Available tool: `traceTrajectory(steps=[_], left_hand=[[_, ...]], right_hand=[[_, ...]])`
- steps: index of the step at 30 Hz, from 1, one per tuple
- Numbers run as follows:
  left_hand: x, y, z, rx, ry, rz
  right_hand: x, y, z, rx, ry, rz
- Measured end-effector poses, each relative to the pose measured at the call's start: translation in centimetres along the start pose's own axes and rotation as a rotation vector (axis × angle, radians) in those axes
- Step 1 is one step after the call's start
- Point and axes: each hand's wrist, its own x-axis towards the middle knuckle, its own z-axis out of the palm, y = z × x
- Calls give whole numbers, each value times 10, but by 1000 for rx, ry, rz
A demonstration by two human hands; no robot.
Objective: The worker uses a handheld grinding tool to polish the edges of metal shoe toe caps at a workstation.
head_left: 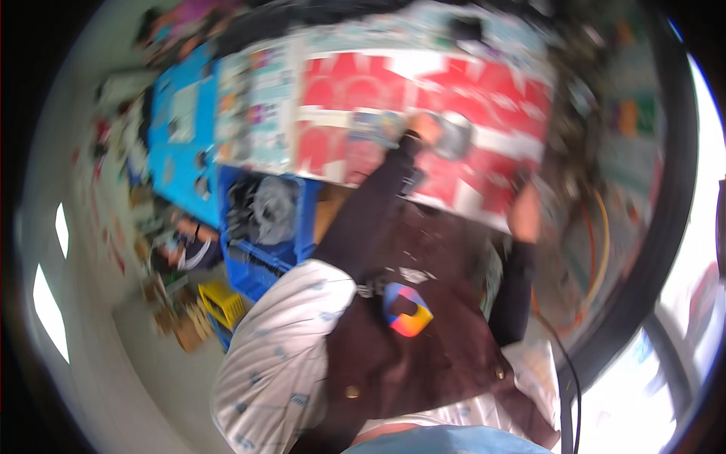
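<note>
Motion blur smears most of the picture. My left hand [426, 129] reaches over a worktop covered in red and white printed sheeting [363, 91]. Right beside its fingers is a grey, rounded object [455, 136], too blurred to name; whether the hand holds it I cannot tell. A bluish-grey flat patch [370, 125] lies on the sheeting just left of that hand. My right hand [524, 213] is at the near right edge of the worktop, close to a small dark shape [522, 178]. Its fingers are smeared too.
Left of the worktop stand a blue crate [261, 261] holding grey and black items, and a bright blue table [178, 144]. A yellow crate [221, 304] sits on the floor near another person [198, 248]. An orange hose [601, 250] and a dark cable hang at the right.
</note>
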Motion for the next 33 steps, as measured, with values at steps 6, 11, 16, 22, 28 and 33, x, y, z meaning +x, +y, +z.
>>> traceTrajectory(steps=[6,11,16,22,28,33], left_hand=[[-25,33,-23,-305,-87,-105],[-57,-13,-47,-567,39,221],[-87,-154,-120,-1609,-94,124],[-75,-329,-208,-1788,308,-98],[43,-462,-262,-2041,726,-29],[169,-565,-246,-2097,929,-93]], right_hand=[[-8,-5,10,-274,-122,164],[15,-64,-29,40,-77,-9],[53,-147,-36,127,-89,-247],[55,-201,-17,76,-154,-286],[30,-232,2,-103,-153,-160],[44,-264,28,-115,-138,-28]])
